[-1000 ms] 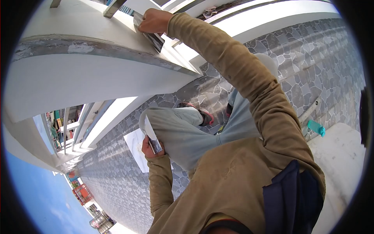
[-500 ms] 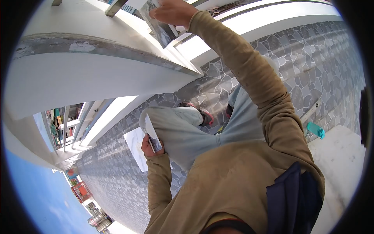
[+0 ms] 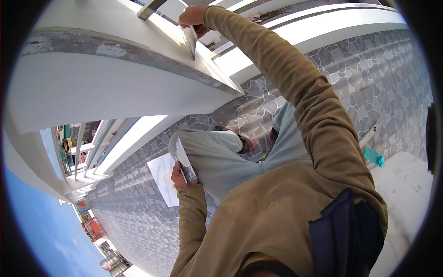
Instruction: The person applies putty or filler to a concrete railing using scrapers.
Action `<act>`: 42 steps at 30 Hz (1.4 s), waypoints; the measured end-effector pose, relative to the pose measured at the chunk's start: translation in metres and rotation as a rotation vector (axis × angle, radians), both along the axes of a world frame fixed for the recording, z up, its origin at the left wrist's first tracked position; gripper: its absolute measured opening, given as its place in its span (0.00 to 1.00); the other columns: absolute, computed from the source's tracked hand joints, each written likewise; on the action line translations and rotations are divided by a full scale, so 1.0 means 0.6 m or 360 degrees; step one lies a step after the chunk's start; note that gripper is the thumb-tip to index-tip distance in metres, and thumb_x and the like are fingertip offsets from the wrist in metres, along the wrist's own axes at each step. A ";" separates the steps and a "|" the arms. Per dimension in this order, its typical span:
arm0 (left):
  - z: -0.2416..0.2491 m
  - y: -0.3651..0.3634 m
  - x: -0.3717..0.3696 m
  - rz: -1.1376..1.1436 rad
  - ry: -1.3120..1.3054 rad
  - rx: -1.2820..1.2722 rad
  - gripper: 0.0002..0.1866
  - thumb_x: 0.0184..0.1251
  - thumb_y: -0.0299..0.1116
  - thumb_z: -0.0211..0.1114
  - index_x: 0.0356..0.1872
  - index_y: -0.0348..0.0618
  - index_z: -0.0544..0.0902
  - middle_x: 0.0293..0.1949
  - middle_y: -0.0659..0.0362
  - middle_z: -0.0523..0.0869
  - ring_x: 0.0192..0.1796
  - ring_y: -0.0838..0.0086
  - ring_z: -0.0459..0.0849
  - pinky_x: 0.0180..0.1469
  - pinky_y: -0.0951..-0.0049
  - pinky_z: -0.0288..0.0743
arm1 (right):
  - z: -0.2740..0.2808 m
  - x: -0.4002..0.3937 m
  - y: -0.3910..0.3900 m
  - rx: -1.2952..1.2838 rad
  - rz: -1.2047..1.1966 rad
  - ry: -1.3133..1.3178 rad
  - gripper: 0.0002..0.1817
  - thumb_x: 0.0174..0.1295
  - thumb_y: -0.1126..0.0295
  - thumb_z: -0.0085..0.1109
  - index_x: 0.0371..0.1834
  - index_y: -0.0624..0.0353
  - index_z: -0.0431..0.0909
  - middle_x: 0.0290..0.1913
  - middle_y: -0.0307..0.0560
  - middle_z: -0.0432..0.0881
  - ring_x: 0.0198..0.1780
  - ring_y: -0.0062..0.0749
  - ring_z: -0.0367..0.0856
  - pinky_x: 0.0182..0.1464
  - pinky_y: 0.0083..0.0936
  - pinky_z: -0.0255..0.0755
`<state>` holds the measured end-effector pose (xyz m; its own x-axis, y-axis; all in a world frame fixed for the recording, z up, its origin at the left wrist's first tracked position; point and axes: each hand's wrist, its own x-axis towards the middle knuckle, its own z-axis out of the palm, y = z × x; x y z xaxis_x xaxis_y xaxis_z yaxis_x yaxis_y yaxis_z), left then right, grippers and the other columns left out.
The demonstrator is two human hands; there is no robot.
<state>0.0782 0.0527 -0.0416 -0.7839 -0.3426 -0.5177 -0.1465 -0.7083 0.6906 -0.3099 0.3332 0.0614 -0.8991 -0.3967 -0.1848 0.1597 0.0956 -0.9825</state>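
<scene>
My right hand (image 3: 194, 18) reaches far up and forward, fingers closed round a wide putty knife (image 3: 189, 44). Its thin blade is seen nearly edge-on, right at the white ledge (image 3: 164, 39) beside the railing. Low by my left knee, my left hand (image 3: 182, 175) grips a second flat, wide putty knife (image 3: 185, 161) with whitish material along its blade. Beneath that hand a white, marble-patterned board (image 3: 161, 173) lies over the stone floor, with a pale beige smear on it partly covered by the hand.
A curved white wall (image 3: 124, 85) with a rough grey edge (image 3: 115, 50) rises in front on the left. Metal railing bars (image 3: 150, 9) stand at the top. At right are a teal bottle (image 3: 374, 157) and a pale marble slab (image 3: 401, 194). Irregular stone paving (image 3: 369, 69) covers the floor.
My right hand has shifted slightly left and turned its putty knife from broad face to nearly edge-on. My left hand has moved slightly and tilted its knife.
</scene>
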 end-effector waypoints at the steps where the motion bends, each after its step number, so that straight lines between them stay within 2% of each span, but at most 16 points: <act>1: 0.004 0.005 -0.001 0.0004 -0.0004 -0.0010 0.12 0.68 0.35 0.48 0.38 0.36 0.75 0.22 0.58 0.78 0.15 0.76 0.68 0.10 0.78 0.59 | -0.003 -0.006 -0.005 -0.0001 0.0017 -0.0063 0.12 0.49 0.73 0.47 0.34 0.68 0.74 0.32 0.56 0.79 0.25 0.36 0.82 0.27 0.30 0.83; 9: 0.001 0.005 -0.005 0.0004 0.0030 0.0009 0.12 0.68 0.34 0.48 0.37 0.36 0.75 0.21 0.58 0.76 0.15 0.77 0.67 0.10 0.78 0.59 | 0.025 -0.002 -0.022 0.0207 0.0093 -0.0063 0.11 0.49 0.71 0.47 0.31 0.68 0.72 0.26 0.53 0.76 0.22 0.37 0.80 0.27 0.32 0.79; 13: 0.013 0.013 -0.007 0.0003 0.0009 -0.0012 0.11 0.68 0.32 0.47 0.37 0.34 0.74 0.21 0.59 0.73 0.15 0.77 0.64 0.10 0.79 0.56 | 0.043 0.028 -0.018 0.0222 0.0230 0.0047 0.15 0.44 0.65 0.54 0.34 0.63 0.74 0.28 0.48 0.76 0.26 0.30 0.76 0.29 0.28 0.79; 15: 0.013 0.016 -0.008 -0.0005 -0.0014 -0.0023 0.11 0.68 0.31 0.46 0.37 0.34 0.74 0.21 0.59 0.72 0.15 0.78 0.63 0.10 0.79 0.55 | 0.061 0.072 -0.007 0.0117 0.0132 0.0180 0.14 0.44 0.65 0.54 0.30 0.64 0.75 0.30 0.47 0.75 0.27 0.30 0.75 0.31 0.28 0.79; 19: 0.019 0.022 -0.015 0.0004 0.0006 0.0007 0.11 0.68 0.30 0.46 0.36 0.32 0.73 0.21 0.59 0.70 0.16 0.78 0.62 0.11 0.80 0.53 | 0.042 0.109 -0.012 0.0383 0.0141 0.0546 0.12 0.45 0.68 0.52 0.24 0.68 0.75 0.22 0.47 0.74 0.25 0.33 0.71 0.26 0.29 0.70; 20: 0.023 0.028 -0.017 0.0000 -0.0015 -0.0010 0.11 0.68 0.30 0.46 0.36 0.32 0.73 0.21 0.59 0.70 0.16 0.79 0.62 0.12 0.80 0.54 | 0.036 0.130 -0.019 0.0333 -0.0048 0.0733 0.11 0.43 0.72 0.50 0.25 0.70 0.74 0.18 0.48 0.72 0.23 0.36 0.69 0.27 0.34 0.66; 21: 0.024 0.030 -0.018 -0.0003 -0.0020 -0.0010 0.11 0.68 0.30 0.46 0.36 0.32 0.73 0.21 0.59 0.70 0.16 0.79 0.62 0.12 0.80 0.54 | 0.035 0.146 -0.017 0.0377 0.0035 0.0723 0.15 0.44 0.73 0.50 0.35 0.71 0.76 0.26 0.54 0.76 0.28 0.42 0.73 0.36 0.33 0.70; 23: 0.025 0.031 -0.017 -0.0070 0.0011 -0.0003 0.11 0.68 0.30 0.45 0.37 0.32 0.73 0.21 0.59 0.70 0.16 0.78 0.62 0.12 0.80 0.55 | 0.007 0.186 -0.030 0.0311 -0.0255 0.1117 0.22 0.46 0.74 0.51 0.48 0.70 0.75 0.37 0.58 0.77 0.40 0.45 0.76 0.47 0.32 0.70; 27: 0.017 0.022 -0.017 -0.0061 0.0023 -0.0015 0.11 0.68 0.30 0.45 0.38 0.32 0.72 0.21 0.60 0.70 0.16 0.78 0.62 0.13 0.80 0.55 | -0.007 0.273 -0.041 0.0200 -0.0442 0.1179 0.26 0.48 0.76 0.51 0.56 0.67 0.71 0.45 0.61 0.75 0.49 0.46 0.74 0.53 0.32 0.69; 29: -0.014 -0.016 -0.009 -0.0364 0.0258 0.0258 0.13 0.66 0.33 0.49 0.43 0.36 0.77 0.31 0.54 0.85 0.28 0.67 0.85 0.27 0.71 0.80 | -0.021 0.305 -0.044 0.0033 -0.0682 0.1358 0.24 0.50 0.80 0.49 0.54 0.67 0.72 0.43 0.60 0.75 0.47 0.46 0.75 0.51 0.33 0.69; 30: -0.015 -0.016 -0.007 -0.0367 0.0253 0.0254 0.13 0.66 0.33 0.49 0.43 0.36 0.77 0.31 0.54 0.85 0.28 0.67 0.85 0.27 0.71 0.80 | -0.022 0.317 -0.038 0.0041 -0.0747 0.1437 0.22 0.51 0.81 0.49 0.53 0.66 0.73 0.40 0.59 0.76 0.45 0.47 0.76 0.51 0.35 0.70; 33: -0.010 -0.014 -0.011 -0.0499 0.0332 0.0258 0.14 0.66 0.33 0.49 0.45 0.35 0.76 0.33 0.53 0.85 0.31 0.67 0.85 0.33 0.71 0.81 | -0.014 0.326 0.014 0.0131 -0.0603 0.1238 0.19 0.54 0.77 0.49 0.50 0.66 0.75 0.44 0.58 0.79 0.46 0.46 0.76 0.54 0.37 0.69; 35: 0.003 0.009 -0.009 -0.0048 0.0000 0.0007 0.13 0.69 0.32 0.44 0.40 0.34 0.74 0.23 0.59 0.73 0.18 0.77 0.65 0.14 0.80 0.60 | 0.014 0.318 0.063 0.0016 -0.0754 0.1329 0.13 0.57 0.75 0.49 0.43 0.68 0.78 0.34 0.58 0.81 0.36 0.47 0.79 0.45 0.38 0.71; 37: 0.014 0.013 -0.002 0.0004 -0.0049 -0.0016 0.13 0.69 0.33 0.45 0.40 0.33 0.75 0.22 0.60 0.73 0.18 0.78 0.65 0.13 0.79 0.58 | 0.008 0.297 0.095 0.0076 -0.0735 0.1027 0.13 0.60 0.70 0.50 0.41 0.69 0.77 0.30 0.59 0.80 0.31 0.45 0.78 0.39 0.38 0.70; 40: 0.028 0.030 -0.002 -0.0032 -0.0065 -0.0118 0.15 0.69 0.35 0.45 0.38 0.32 0.74 0.20 0.62 0.70 0.17 0.79 0.62 0.13 0.79 0.52 | -0.094 0.224 0.089 0.0130 -0.0486 0.0510 0.18 0.62 0.61 0.50 0.37 0.70 0.77 0.26 0.56 0.80 0.27 0.40 0.78 0.35 0.35 0.69; 42: 0.021 0.026 -0.011 -0.0046 -0.0048 -0.0083 0.15 0.69 0.35 0.45 0.38 0.32 0.74 0.20 0.62 0.70 0.17 0.79 0.62 0.13 0.79 0.52 | -0.077 0.219 0.100 0.0040 -0.0334 0.0307 0.17 0.62 0.63 0.49 0.41 0.68 0.77 0.28 0.54 0.80 0.27 0.35 0.79 0.30 0.29 0.77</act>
